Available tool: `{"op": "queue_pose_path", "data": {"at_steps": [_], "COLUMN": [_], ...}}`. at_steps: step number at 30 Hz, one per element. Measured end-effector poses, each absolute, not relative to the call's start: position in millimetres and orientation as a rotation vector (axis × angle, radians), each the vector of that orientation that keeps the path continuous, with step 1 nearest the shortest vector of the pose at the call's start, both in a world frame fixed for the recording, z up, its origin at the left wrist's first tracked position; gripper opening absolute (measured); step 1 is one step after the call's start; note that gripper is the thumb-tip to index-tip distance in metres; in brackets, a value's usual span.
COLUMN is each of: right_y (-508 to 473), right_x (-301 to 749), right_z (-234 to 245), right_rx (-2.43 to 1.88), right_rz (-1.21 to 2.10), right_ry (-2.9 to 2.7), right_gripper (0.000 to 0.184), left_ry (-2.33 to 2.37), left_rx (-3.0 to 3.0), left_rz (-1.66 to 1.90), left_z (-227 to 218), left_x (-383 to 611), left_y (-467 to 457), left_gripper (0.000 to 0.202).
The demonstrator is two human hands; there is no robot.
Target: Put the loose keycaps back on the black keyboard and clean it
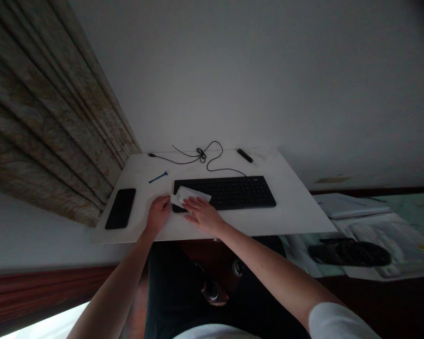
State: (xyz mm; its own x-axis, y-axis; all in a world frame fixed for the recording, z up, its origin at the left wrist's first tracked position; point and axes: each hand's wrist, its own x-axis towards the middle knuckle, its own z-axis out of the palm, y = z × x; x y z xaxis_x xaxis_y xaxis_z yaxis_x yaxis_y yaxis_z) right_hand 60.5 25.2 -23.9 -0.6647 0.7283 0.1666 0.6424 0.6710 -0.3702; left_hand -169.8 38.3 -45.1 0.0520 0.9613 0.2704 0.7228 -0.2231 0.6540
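A black keyboard (242, 193) lies across the white table. Over its left end is a crumpled white tissue (194, 192). My right hand (205, 215) presses on the tissue from the front, fingers over its lower edge and thumb lower down, near the keyboard's front edge. Beside the keyboard's left end, my left hand (159, 214) is closed, with its curled fingertips at the tissue's left corner. Part of the keys under the tissue and hand is hidden.
A black phone (120, 208) lies at the table's left, with a small blue tool (158, 177) behind it. The looped cable (200, 154) and a small black stick-like object (245, 155) lie toward the wall. A dark umbrella-like bundle (349, 252) rests on the lower right surface.
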Motion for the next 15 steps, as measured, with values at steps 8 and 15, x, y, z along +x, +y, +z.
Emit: {"op": "queue_pose_path", "data": {"at_steps": [8, 15], "right_y": [50, 37], "right_x": [27, 52], "right_z": [-18, -25], "right_rx": [-1.237, -1.259], "right_rz": [0.364, 0.372], "right_ry": [-2.504, -2.483], "right_gripper": [0.063, 0.060], "left_ry": [1.700, 1.699], "left_rx": [1.987, 1.989], "left_rz": [0.979, 0.981], "left_z": [-45, -46], "left_x": [-170, -169], "left_y": [38, 38], "left_gripper": [0.040, 0.040]}}
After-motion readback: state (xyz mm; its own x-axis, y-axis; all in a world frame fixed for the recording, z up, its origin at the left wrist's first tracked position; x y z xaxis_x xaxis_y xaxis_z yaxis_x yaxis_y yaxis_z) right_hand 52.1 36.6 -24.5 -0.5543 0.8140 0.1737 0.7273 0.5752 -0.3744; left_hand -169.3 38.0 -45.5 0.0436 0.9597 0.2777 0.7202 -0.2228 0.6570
